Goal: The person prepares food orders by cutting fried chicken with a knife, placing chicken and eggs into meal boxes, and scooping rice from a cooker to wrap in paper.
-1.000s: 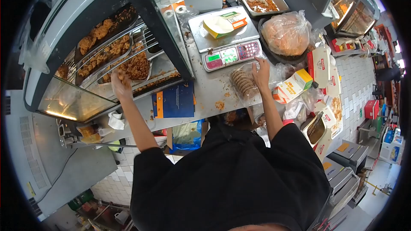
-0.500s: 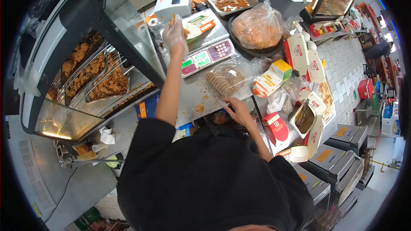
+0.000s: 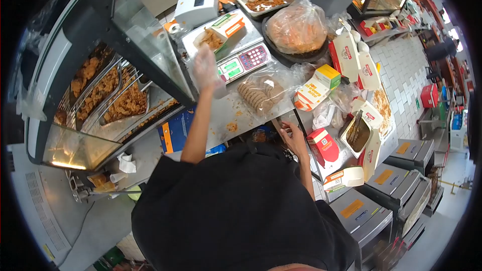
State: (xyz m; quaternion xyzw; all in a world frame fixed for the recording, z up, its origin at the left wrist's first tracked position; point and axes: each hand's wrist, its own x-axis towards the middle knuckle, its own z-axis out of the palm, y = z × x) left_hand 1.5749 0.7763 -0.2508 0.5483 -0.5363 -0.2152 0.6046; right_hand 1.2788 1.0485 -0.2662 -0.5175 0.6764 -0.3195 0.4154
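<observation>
Clear plastic covers my left hand (image 3: pixel 207 68), a thin disposable glove; the hand hangs open, fingers spread and gripping nothing, above the steel counter (image 3: pixel 236 113) just in front of the silver weighing scale (image 3: pixel 228 50). On the scale's pan sits an open white carton with a green and orange lid (image 3: pixel 220 32), with browned fried pieces inside it. The scale stands toward the back of the counter, beside the glass-fronted warming cabinet (image 3: pixel 100 80), whose trays hold more fried pieces.

My right hand (image 3: pixel 293 138) is bare and rests at the front edge of the counter, fingers curled; I cannot tell whether it grips anything there. Just behind it, near the middle of the counter, lies a clear plastic bag of round brown biscuits (image 3: pixel 258 93). To its right lies a white and yellow carton (image 3: pixel 316 88). A red carton (image 3: pixel 324 145) lies at the counter's right front corner, close to my right hand. A large clear bag of fried food (image 3: pixel 296 25) sits at the back.
</observation>
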